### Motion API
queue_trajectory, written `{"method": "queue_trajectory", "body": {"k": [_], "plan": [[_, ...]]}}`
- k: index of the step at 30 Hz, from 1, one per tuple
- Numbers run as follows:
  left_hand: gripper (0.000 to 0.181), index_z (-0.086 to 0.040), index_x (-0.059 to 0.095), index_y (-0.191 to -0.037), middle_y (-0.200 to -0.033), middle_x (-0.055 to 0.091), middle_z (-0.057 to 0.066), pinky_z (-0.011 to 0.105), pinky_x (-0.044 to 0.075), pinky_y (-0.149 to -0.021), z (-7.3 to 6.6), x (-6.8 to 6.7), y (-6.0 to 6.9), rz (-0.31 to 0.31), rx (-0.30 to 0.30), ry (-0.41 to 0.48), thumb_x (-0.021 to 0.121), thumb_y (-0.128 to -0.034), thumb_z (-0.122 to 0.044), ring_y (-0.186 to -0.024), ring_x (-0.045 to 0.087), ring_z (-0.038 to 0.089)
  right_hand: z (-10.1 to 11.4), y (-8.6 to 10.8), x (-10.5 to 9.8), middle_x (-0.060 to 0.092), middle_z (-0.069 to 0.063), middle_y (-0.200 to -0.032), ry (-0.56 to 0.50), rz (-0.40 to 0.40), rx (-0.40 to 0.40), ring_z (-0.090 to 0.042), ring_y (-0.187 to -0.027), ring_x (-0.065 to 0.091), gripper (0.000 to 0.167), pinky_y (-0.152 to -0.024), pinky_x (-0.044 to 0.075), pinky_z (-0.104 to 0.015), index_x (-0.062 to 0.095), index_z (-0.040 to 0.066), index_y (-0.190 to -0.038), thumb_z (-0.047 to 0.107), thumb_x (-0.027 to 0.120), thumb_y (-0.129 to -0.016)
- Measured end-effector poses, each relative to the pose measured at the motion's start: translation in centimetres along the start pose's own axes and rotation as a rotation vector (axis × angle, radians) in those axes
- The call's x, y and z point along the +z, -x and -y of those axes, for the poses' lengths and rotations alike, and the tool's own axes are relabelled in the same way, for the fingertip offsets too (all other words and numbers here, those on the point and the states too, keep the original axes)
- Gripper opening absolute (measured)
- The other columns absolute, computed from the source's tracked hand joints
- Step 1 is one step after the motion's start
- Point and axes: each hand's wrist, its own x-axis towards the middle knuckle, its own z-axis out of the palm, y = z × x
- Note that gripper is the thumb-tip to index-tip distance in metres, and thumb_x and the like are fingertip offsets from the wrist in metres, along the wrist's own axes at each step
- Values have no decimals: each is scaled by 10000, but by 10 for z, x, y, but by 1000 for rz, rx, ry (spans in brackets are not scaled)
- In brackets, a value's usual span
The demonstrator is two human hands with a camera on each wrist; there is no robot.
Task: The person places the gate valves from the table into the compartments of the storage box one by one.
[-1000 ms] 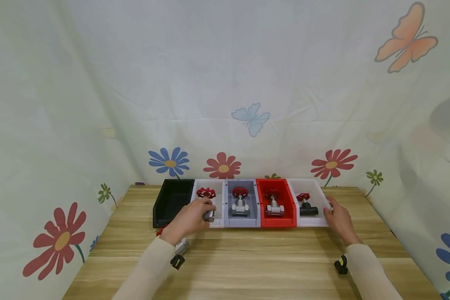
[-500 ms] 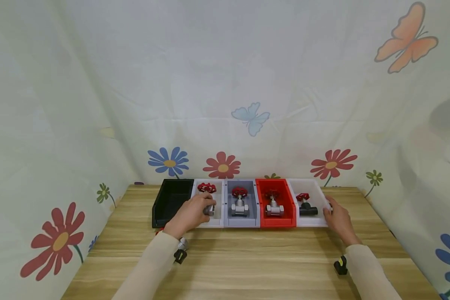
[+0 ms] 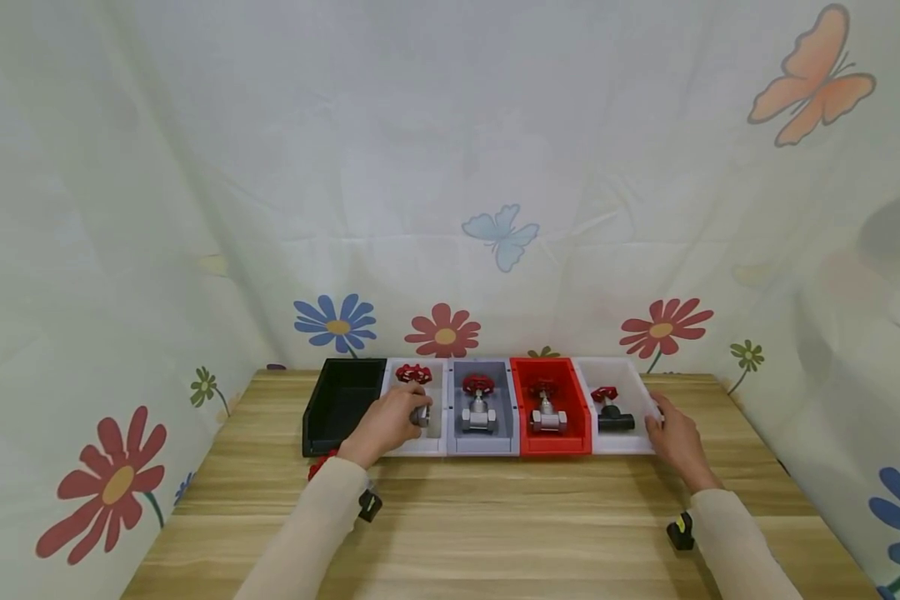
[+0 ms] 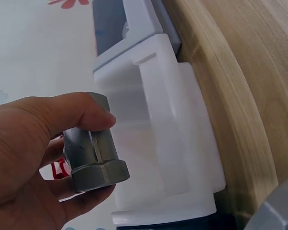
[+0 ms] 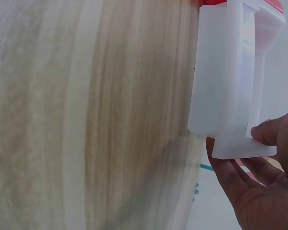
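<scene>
"Edges and room?"
"Five bins [image 3: 483,446] stand side by side; the wood tabletop [image 3: 532,533] extends in front. Inside the left white bin [image 4: 165,110], open room shows between the valve [image 4: 89,148] and the front edge."
"Valve and hands?"
"The left hand [image 3: 384,423] grips the valve's metal body, thumb opposing fingers, over that bin; floor contact cannot be determined. The right hand [image 3: 678,437] pinches the right white bin's [image 5: 211,86] outer wall"

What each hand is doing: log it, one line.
left hand: grips silver metal red-wheeled valve at left white plastic bin | right hand: holds right-end white plastic bin
</scene>
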Motion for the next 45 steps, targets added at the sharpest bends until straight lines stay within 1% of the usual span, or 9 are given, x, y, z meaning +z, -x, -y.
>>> {"method": "queue_trajectory", "body": {"k": [8, 14, 17, 20, 24, 30, 33, 37, 45], "plan": [[469, -48, 693, -1216, -1233, 624, 94, 431, 481, -1002, 5, 11, -8, -7, 16, 15, 777, -757, 2, -1141, 575, 269, 0, 1, 0, 584, -385, -1186, -3, -19, -9, -447, -902, 631, 472, -785, 495, -573, 427, -78, -1389, 59, 521, -947], [450, -22, 715, -1153, -1196, 645, 129, 446, 473, -1002, 7, 17, -16, -37, 56, 15, 747, -709, 46, -1138, 594, 316, 0, 2, -2, 579, -390, -1188, -7, -28, -6, -440, -888, 632, 471, -771, 497, -567, 428, -74, -1395, 49, 516, -949], [442, -22, 719, -1143, -1189, 647, 134, 448, 482, -990, 7, 20, -19, -40, 40, 19, 751, -709, 52, -1125, 603, 317, -1, 1, -1, 580, -390, -1188, -5, -31, -23, -436, -881, 628, 475, -769, 495, -562, 427, -83, -1395, 45, 521, -947], [444, -32, 718, -1154, -1204, 642, 131, 446, 493, -979, 7, 22, -20, -30, 2, 19, 762, -719, 44, -1124, 604, 309, -2, 0, 1, 593, -382, -1181, 0, -38, -38, -436, -882, 627, 476, -782, 488, -565, 437, -87, -1391, 45, 529, -942], [446, -33, 711, -1172, -1224, 635, 133, 447, 497, -977, 7, 25, -22, -20, -26, 30, 758, -734, 43, -1123, 599, 309, -2, -1, 2, 606, -371, -1157, 1, -48, -33, -427, -869, 630, 470, -780, 485, -564, 448, -80, -1384, 47, 530, -938], [417, -34, 716, -1130, -1171, 649, 135, 443, 509, -936, 11, 32, -25, -30, 0, 6, 753, -727, 65, -1050, 625, 315, -2, -1, 1, 598, -373, -1175, 7, -35, -33, -432, -884, 631, 482, -792, 489, -568, 432, -89, -1395, 44, 524, -941], [416, -35, 714, -1131, -1165, 648, 131, 440, 507, -940, 13, 36, -27, -20, -10, 0, 763, -728, 57, -1052, 627, 313, -1, 0, 2, 580, -381, -1207, 6, -16, -21, -442, -914, 631, 491, -818, 488, -578, 412, -96, -1407, 46, 512, -947], [407, -19, 715, -1122, -1156, 651, 135, 443, 501, -949, 15, 40, -30, -24, -12, -2, 761, -725, 58, -1062, 630, 318, 0, -1, 2, 578, -381, -1211, 2, -21, -18, -440, -910, 632, 488, -816, 490, -577, 412, -90, -1407, 50, 507, -950], [339, -2, 732, -1044, -1031, 662, 136, 442, 511, -878, 14, 43, -27, -26, 18, -12, 669, -735, 123, -960, 646, 302, 0, -2, 3, 585, -378, -1202, 4, -38, -20, -450, -922, 631, 472, -813, 490, -578, 428, -81, -1399, 48, 513, -952]]}}
